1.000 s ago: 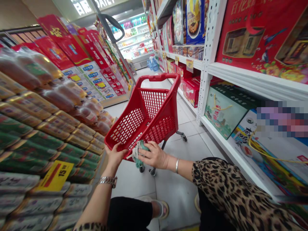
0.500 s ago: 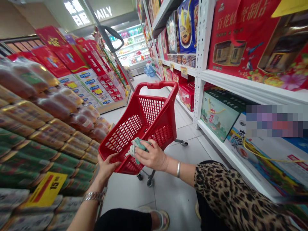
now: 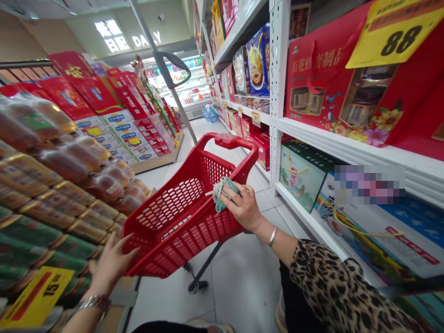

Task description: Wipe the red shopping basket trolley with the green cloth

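A red plastic shopping cart (image 3: 194, 231) stands tilted in view in front of me, its handle at the far end. My right hand (image 3: 241, 203) is closed on a crumpled green and white cloth (image 3: 222, 190), which lies against the cart's right rim. By the near left corner of the cart is my left hand (image 3: 113, 263), its fingers spread; the fingertips reach the corner, and whether they press on it I cannot tell. The basket's visible inside shows only its red lattice walls and floor.
Stacked drink packs (image 3: 52, 185) with a yellow price sign (image 3: 36, 296) line the left. White shelving (image 3: 347, 138) with gift boxes runs along the right. A grey pole with a loop handle (image 3: 173, 69) rises beyond the cart. Tiled floor (image 3: 243, 277) lies below.
My right hand has moved the cloth along the cart's right rim toward the handle. The cart has turned, its near end swinging left. My left hand has shifted left, its fingers spreading.
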